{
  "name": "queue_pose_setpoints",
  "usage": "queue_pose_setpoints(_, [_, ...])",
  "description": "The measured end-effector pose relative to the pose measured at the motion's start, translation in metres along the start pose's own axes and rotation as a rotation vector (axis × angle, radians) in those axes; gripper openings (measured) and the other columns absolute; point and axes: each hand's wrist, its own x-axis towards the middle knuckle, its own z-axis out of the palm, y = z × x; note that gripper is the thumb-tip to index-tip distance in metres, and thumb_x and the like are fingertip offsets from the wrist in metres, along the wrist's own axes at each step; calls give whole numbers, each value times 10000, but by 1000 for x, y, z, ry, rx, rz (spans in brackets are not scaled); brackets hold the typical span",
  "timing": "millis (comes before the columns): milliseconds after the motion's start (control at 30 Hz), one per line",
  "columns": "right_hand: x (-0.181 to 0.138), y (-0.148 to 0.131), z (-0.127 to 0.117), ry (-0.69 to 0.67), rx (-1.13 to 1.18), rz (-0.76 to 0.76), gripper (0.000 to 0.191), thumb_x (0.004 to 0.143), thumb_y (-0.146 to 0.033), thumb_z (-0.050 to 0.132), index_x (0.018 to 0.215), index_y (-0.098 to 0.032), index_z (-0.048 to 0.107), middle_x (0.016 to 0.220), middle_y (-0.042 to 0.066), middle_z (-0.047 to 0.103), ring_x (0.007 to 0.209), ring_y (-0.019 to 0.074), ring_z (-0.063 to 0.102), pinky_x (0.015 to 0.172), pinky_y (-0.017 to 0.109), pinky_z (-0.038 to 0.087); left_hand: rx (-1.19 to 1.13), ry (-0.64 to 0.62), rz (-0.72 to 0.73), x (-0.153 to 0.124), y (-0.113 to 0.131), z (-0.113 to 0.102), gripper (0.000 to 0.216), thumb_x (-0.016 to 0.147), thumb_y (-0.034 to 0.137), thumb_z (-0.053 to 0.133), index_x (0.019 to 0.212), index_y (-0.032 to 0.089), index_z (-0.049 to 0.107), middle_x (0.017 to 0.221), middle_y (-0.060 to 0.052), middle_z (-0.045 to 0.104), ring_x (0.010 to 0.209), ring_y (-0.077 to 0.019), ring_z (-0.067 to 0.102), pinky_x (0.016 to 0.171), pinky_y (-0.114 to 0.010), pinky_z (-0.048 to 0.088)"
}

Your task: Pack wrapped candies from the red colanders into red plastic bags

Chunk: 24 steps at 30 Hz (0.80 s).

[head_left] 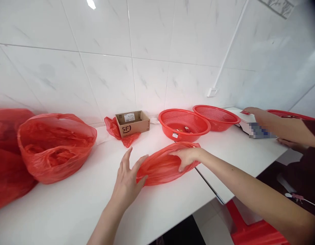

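Observation:
A red plastic bag (159, 170) lies on the white table in front of me, its mouth spread toward me. At its left end is my left hand (128, 182), fingers apart and curved, with the thumb at the bag's edge; whether it touches the film I cannot tell. My right hand (186, 157) reaches into the right part of the bag's mouth, fingers spread and pressed against the thin film. Neither hand grips anything. Just behind the bag stands a red plastic basket (167, 131) with a few small packets (186, 129) at its bottom.
A second red basket (223, 126) stands behind right. An open cardboard box (135, 129) rests on red plastic (114, 127) near the tiled wall. Bulging red bags (55, 173) fill the left. At right, a co-worker's arm (282, 124) extends over a white device (245, 126). The table (78, 211) has a seam.

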Motion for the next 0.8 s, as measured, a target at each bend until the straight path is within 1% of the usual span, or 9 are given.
queue_pose_setpoints(100, [2, -14, 10, -20, -145, 13, 1007, 436, -279, 824, 1386, -318, 492, 1309, 118, 572, 1019, 305, 631, 717, 341, 496, 75, 40, 130, -1, 6, 10, 422, 823, 79, 479, 1146, 308, 626, 1572, -63, 133, 1399, -370, 271, 1002, -554, 422])
queue_pose_setpoints(233, [8, -24, 20, 5, -180, 32, 988, 438, -266, 817, 1374, -323, 504, 1321, 122, 560, 908, 264, 659, 631, 306, 492, 152, -166, 139, -1, -5, 16, 410, 715, -35, 412, 813, 245, 694, 1520, -52, 339, 1393, -402, 285, 949, -542, 456])
queue_pose_setpoints(300, [7, -28, 23, 1, -168, 44, 1013, 437, -216, 815, 1388, -341, 488, 1293, 113, 585, 865, 257, 670, 615, 306, 492, 156, -156, -19, 1, -14, 13, 493, 724, -18, 390, 997, 264, 688, 1502, -76, 383, 1305, -382, 430, 865, -503, 508])
queue_pose_setpoints(400, [-8, -44, 23, 7, -87, 38, 1011, 419, -129, 817, 1367, -322, 524, 1197, 105, 646, 819, 260, 682, 628, 320, 505, 42, -58, -260, 5, -24, 2, 558, 808, 83, 379, 1314, 282, 507, 1456, -79, 450, 1165, -298, 569, 820, -419, 527])
queue_pose_setpoints(500, [-38, -66, 5, 30, 4, -224, 807, 570, -256, 809, 1333, -328, 557, 1304, 64, 595, 1059, 271, 630, 793, 332, 506, -152, -56, -377, 8, -23, -7, 451, 826, 205, 452, 1259, 282, 547, 1343, -43, 572, 1168, -268, 575, 915, -378, 483])
queue_pose_setpoints(600, [-56, -68, -31, 78, 175, -554, 566, 828, -434, 621, 1375, -399, 477, 1333, -46, 572, 1166, 181, 567, 910, 289, 460, -310, -95, -443, 8, -16, -10, 388, 814, 305, 523, 1189, 272, 613, 1300, -36, 616, 1186, -282, 566, 982, -381, 442])
queue_pose_setpoints(700, [-44, -33, -63, 429, 60, -305, 512, 852, -387, 608, 1348, -296, 523, 1294, 8, 595, 1128, 191, 580, 907, 295, 441, -446, -162, -533, 9, -10, -14, 456, 817, 401, 563, 1253, 270, 589, 1328, -46, 602, 1162, -290, 587, 990, -391, 443])
queue_pose_setpoints(767, [-28, 1, -69, 441, -158, 43, 510, 818, -331, 642, 1312, -244, 556, 1261, 69, 611, 1131, 256, 580, 870, 341, 447, -566, -224, -582, 9, -7, -18, 513, 816, 453, 583, 1299, 280, 560, 1365, -53, 575, 1146, -287, 602, 957, -379, 473])
queue_pose_setpoints(800, [-21, 16, -68, 433, -186, 117, 480, 796, -279, 658, 1262, -181, 596, 1195, 121, 641, 1085, 298, 603, 836, 373, 454, -626, -249, -594, 10, -6, -20, 532, 810, 471, 599, 1306, 282, 558, 1384, -55, 561, 1150, -284, 602, 942, -363, 485])
